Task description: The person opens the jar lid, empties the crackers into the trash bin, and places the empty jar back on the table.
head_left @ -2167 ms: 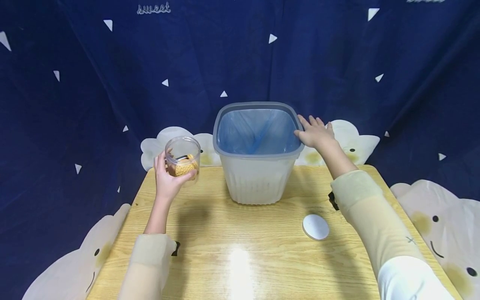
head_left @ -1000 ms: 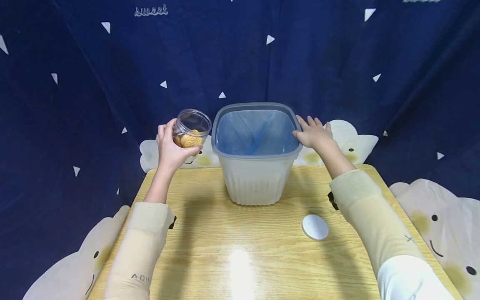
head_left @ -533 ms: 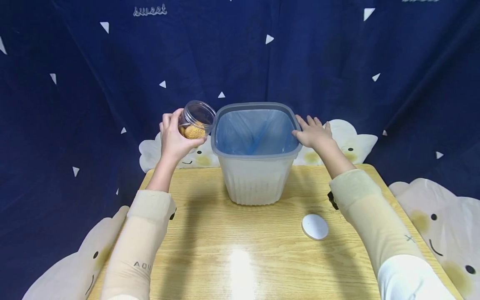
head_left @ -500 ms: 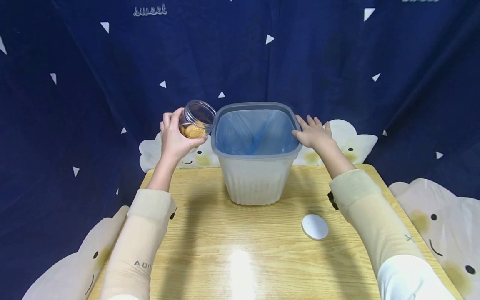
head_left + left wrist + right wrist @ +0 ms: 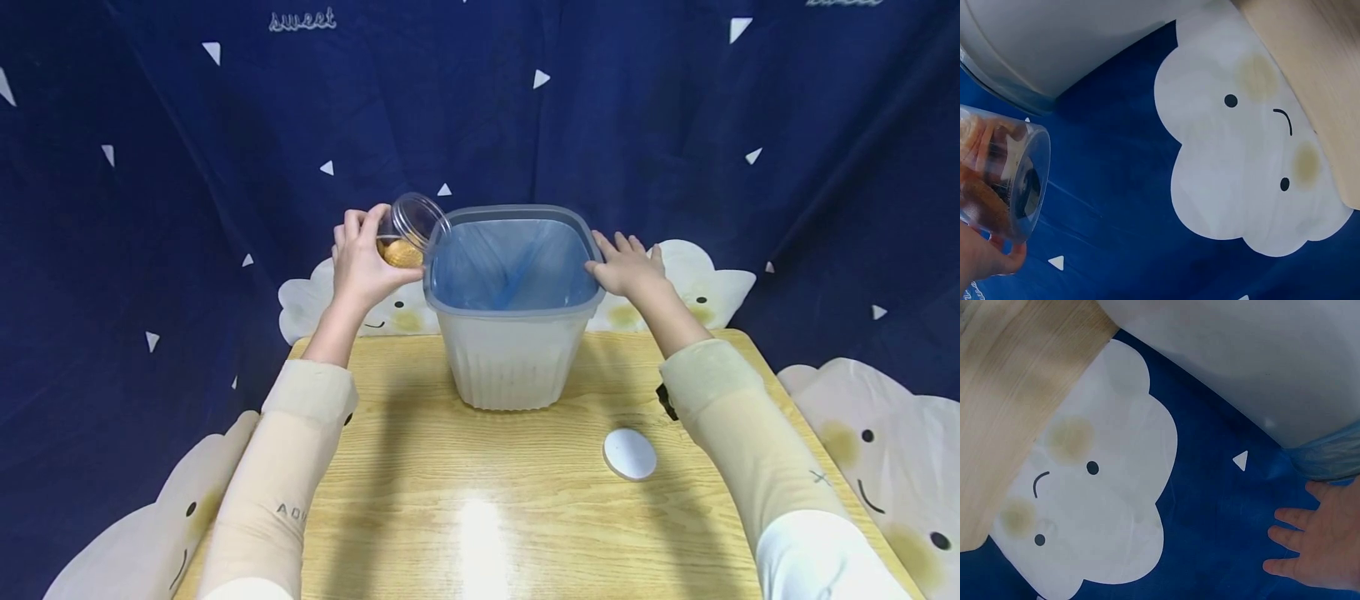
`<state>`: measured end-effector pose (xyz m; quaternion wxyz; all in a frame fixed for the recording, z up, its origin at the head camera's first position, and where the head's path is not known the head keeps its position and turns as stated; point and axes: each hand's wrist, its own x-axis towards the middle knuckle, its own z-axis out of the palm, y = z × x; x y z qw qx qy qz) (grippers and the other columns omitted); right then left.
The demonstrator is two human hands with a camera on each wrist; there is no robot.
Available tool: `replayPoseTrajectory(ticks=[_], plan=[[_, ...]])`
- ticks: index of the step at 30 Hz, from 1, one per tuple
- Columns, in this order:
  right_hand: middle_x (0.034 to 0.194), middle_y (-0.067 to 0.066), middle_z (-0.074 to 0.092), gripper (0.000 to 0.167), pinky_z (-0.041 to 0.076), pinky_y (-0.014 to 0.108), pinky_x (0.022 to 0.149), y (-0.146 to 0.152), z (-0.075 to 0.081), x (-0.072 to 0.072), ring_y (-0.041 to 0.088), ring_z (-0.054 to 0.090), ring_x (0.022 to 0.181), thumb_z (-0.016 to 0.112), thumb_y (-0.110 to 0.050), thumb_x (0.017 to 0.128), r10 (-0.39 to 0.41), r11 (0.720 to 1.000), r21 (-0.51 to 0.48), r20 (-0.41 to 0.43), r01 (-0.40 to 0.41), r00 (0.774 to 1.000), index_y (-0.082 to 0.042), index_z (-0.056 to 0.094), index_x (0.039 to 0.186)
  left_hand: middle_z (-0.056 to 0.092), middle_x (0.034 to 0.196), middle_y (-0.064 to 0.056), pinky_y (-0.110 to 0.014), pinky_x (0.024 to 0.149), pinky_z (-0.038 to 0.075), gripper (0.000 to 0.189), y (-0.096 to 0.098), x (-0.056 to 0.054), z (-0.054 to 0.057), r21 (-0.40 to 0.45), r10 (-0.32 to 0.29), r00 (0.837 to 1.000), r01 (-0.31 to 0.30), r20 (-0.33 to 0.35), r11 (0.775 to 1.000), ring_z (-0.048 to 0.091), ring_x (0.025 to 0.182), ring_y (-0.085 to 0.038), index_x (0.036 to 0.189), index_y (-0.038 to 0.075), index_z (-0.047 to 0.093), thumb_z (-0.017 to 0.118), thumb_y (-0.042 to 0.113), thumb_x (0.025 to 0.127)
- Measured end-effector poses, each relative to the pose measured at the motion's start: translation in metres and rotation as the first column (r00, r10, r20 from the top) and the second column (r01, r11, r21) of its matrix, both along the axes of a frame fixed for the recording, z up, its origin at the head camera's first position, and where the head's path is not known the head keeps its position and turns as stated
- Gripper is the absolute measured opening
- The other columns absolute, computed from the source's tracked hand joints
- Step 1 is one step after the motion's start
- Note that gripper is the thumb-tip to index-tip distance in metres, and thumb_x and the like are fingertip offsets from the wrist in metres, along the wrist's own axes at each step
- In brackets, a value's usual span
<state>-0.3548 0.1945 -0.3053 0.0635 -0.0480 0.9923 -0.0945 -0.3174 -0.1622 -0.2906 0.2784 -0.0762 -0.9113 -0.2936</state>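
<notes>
Light wood grain runs across the table [image 5: 540, 508], with a bright patch of glare near its front and pale sleeves reaching forward over both sides. A flat white disc [image 5: 630, 454] lies on the right part of the tabletop. Farther back stands the bin [image 5: 513, 358], upright, frosted white and ribbed below, with a grey-blue rim and a crinkled blue liner [image 5: 517, 267] inside. Just to its left is the jar [image 5: 412, 225], clear and round with ridges about its neck, raised above the table and tilted so that its mouth faces the bin; golden pieces [image 5: 403, 253] lie against its lower wall. The left hand [image 5: 367, 262] grasps the jar, fingers curled over the far side and thumb stretched along the underside, so the jar sits between them with its neck clear of the grip. Its lip overlaps the bin's left rim from above; whether they touch I cannot tell. The right hand [image 5: 628, 267] is spread, fingers straight, thumb against the bin's right rim. Behind everything hangs a dark blue curtain [image 5: 480, 100] with white triangles and smiling clouds.
</notes>
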Motion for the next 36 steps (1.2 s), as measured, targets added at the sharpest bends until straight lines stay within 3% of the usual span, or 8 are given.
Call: replayPoseTrajectory(ticks=[12, 21, 36], plan=[[0.15, 0.024, 0.003, 0.065, -0.005, 0.063, 0.104, 0.001, 0.0, 0.0, 0.044, -0.001, 0.135, 0.029, -0.043, 0.095, -0.002, 1.0, -0.012, -0.001, 0.002, 1.0, -0.016, 0.003, 0.148, 0.038, 0.12, -0.011, -0.047, 0.093, 0.029, 0.087, 0.015, -0.007, 0.012, -0.1, 0.015, 0.999, -0.012, 0.033, 0.995, 0.032, 0.113, -0.031, 0.129, 0.019, 0.043, 0.084, 0.034, 0.055], [0.15, 0.024, 0.003, 0.065, -0.005, 0.063, 0.104, 0.001, -0.001, 0.0, 0.043, -0.001, 0.136, 0.03, -0.042, 0.095, -0.002, 1.0, -0.025, -0.002, 0.002, 1.0, -0.016, 0.003, 0.148, 0.036, 0.121, -0.011, -0.049, 0.095, 0.029, 0.09, 0.023, -0.011, 0.014, -0.183, 0.017, 0.998, -0.006, 0.059, 0.983, 0.031, 0.114, -0.032, 0.133, 0.02, 0.04, 0.084, 0.037, 0.057], [0.15, 0.024, 0.003, 0.065, -0.006, 0.064, 0.103, 0.0, -0.002, 0.0, 0.044, -0.001, 0.135, 0.028, -0.044, 0.095, 0.002, 1.0, -0.024, 0.002, -0.002, 1.0, -0.017, 0.002, 0.148, 0.036, 0.121, -0.012, -0.049, 0.099, 0.025, 0.09, 0.029, -0.015, 0.018, -0.312, -0.003, 0.998, 0.023, 0.063, 0.95, 0.031, 0.113, -0.034, 0.135, 0.019, 0.038, 0.082, 0.039, 0.059]])
